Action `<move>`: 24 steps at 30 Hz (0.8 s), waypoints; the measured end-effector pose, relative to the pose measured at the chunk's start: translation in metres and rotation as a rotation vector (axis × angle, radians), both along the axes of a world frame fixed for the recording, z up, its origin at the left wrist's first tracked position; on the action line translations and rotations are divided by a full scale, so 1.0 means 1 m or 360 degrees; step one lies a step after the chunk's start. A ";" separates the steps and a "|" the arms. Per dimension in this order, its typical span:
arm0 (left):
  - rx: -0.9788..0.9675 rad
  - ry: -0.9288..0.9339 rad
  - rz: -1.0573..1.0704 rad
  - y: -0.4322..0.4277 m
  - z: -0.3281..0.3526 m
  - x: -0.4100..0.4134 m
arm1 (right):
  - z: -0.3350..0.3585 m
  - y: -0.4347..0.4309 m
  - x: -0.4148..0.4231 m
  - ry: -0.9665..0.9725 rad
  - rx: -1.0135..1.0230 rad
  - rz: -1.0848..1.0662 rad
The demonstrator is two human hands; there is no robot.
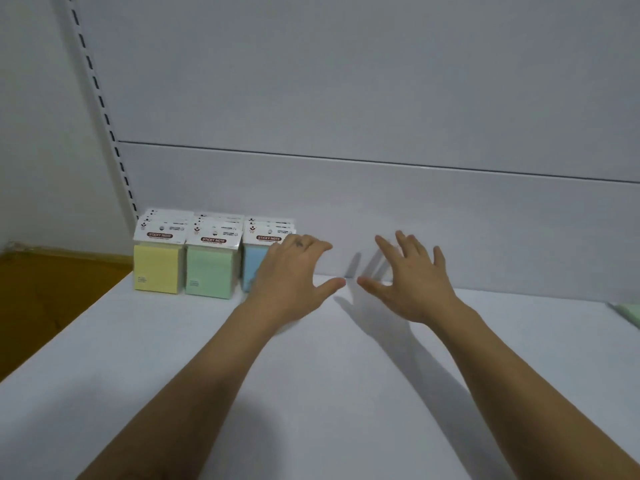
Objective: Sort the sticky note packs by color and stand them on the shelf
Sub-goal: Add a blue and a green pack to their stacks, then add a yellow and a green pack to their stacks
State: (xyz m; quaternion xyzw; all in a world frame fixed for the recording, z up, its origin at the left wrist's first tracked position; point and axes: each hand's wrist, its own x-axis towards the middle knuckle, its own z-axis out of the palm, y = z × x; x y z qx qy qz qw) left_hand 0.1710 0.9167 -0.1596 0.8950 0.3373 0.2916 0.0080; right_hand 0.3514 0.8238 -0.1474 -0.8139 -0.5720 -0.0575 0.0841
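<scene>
Head view: three rows of sticky note packs are seen standing upright at the back left of a white shelf (311,375), against the back panel (346,98). One row is counted for each colour: yellow packs (157,268) at the far left, green packs (211,271) just beside them, and blue packs (251,265) to the right of the green. In each row about three white header cards are seen one behind another, but the exact number of packs cannot be told, since only the front pack of each row is shown in full. Two hands are extended over the shelf, both empty, with fingers straight and spread wide and palms turned down. The left hand (291,271) is held in front of the blue row, whose right side is covered by it; whether the pack is touched cannot be told. The right hand (412,282) is held well apart from the packs, with its thumb tip near the thumb tip of the left. One pale green object (628,313) is cut off by the right edge on the shelf and cannot be identified. One slotted upright (100,109) is seen along the left side, and a brown floor (41,289) is seen beyond the left end of the shelf.
</scene>
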 end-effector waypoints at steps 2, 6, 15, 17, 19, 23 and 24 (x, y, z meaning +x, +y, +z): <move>-0.0060 0.0068 -0.0122 -0.015 0.006 0.025 | 0.003 -0.020 0.019 -0.0012 0.0024 -0.0046; -0.0097 0.0147 -0.0288 -0.051 0.007 0.079 | 0.005 -0.073 0.067 -0.0021 0.0007 -0.0223; -0.0075 0.0320 -0.0735 -0.157 0.007 0.222 | 0.009 -0.220 0.187 0.0146 0.0077 -0.0701; -0.0059 0.0371 -0.0824 -0.183 0.005 0.249 | 0.009 -0.250 0.211 0.0161 0.0097 -0.0788; -0.0061 0.0425 -0.0895 -0.206 0.003 0.273 | 0.008 -0.277 0.232 0.0180 0.0114 -0.0865; -0.0148 0.0502 -0.0961 -0.240 -0.004 0.312 | -0.001 -0.321 0.270 0.0243 0.0165 -0.0963; -0.0173 0.0515 -0.0956 -0.247 -0.007 0.321 | -0.004 -0.330 0.279 0.0256 0.0179 -0.0987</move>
